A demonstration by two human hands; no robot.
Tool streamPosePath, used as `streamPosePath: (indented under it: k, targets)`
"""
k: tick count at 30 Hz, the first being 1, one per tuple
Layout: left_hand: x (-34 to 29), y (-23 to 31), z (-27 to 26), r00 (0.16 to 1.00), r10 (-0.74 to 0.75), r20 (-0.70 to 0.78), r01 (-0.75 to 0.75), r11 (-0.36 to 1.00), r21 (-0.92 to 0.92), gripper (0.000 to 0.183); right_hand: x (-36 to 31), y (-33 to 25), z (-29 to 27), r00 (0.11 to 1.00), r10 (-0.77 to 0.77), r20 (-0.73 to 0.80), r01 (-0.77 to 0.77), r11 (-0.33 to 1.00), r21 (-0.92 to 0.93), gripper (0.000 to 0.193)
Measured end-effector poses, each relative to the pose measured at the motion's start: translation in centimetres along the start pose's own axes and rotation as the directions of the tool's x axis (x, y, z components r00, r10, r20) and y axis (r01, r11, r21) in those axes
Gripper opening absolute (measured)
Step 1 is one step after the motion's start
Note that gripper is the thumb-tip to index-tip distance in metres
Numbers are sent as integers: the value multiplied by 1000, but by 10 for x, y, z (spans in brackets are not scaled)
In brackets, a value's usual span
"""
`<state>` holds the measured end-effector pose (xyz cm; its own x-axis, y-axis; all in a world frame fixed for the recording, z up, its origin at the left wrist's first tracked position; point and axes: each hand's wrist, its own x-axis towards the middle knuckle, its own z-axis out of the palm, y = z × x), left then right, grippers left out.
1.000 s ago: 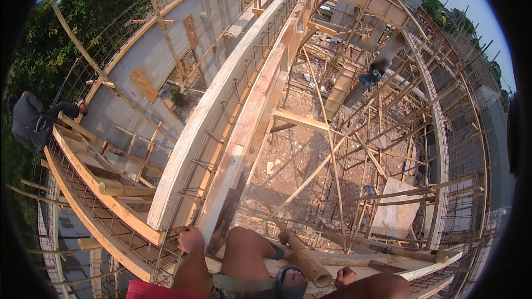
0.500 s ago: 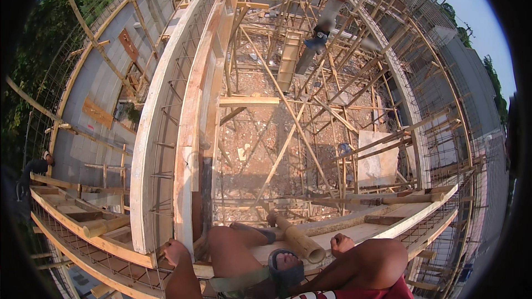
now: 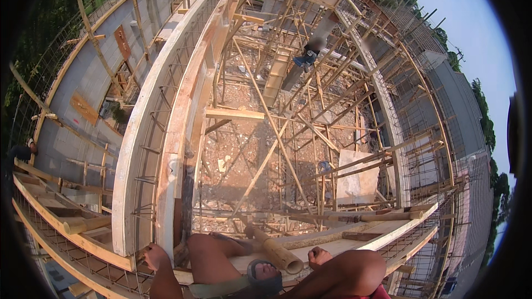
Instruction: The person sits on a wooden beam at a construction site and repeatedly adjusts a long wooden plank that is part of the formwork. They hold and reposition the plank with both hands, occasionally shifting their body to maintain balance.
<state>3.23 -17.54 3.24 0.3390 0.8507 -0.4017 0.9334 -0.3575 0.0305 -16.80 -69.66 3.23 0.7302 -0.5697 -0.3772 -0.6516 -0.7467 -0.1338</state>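
Observation:
My left hand (image 3: 154,257) is closed at the near end of a long wooden formwork channel (image 3: 126,199), where its boards meet a crossing beam form. What those fingers grip, if anything, is hidden. Steel bars (image 3: 147,180) run inside the channel. My right hand (image 3: 320,257) is curled into a fist over the crossing plank (image 3: 343,245), just right of a thick bamboo pole (image 3: 282,256). Nothing shows in that fist, though its inside is hidden. Between my hands are my bent legs and a foot in a dark sandal (image 3: 265,276).
Far below lies a rubble-strewn floor (image 3: 235,155) with many slanting props. A wooden crosspiece (image 3: 235,113) juts from the channel. A pale panel (image 3: 357,177) leans at the right. One person (image 3: 310,55) is at a far column; another person's hand (image 3: 32,147) shows at the left edge.
The whole view has shifted a little, so the scene sits further left. Both my hands stay closed in nearly the same places on the formwork.

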Motion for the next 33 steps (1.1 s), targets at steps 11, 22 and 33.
streamPosePath:
  k: [11,22,33]
  targets:
    - [9,0,13,1000,-15,-16,15,1000,-6,53,0,13,8,1000,6,-11,-5,999,48,24]
    - [-3,7,-3,998,-30,-55,28,999,-37,53,0,13,14,996,-38,-77,46,994,104,23]
    - [30,-9,20,995,-67,-74,61,994,-86,55,-5,1,9,995,-14,-103,32,984,176,24]
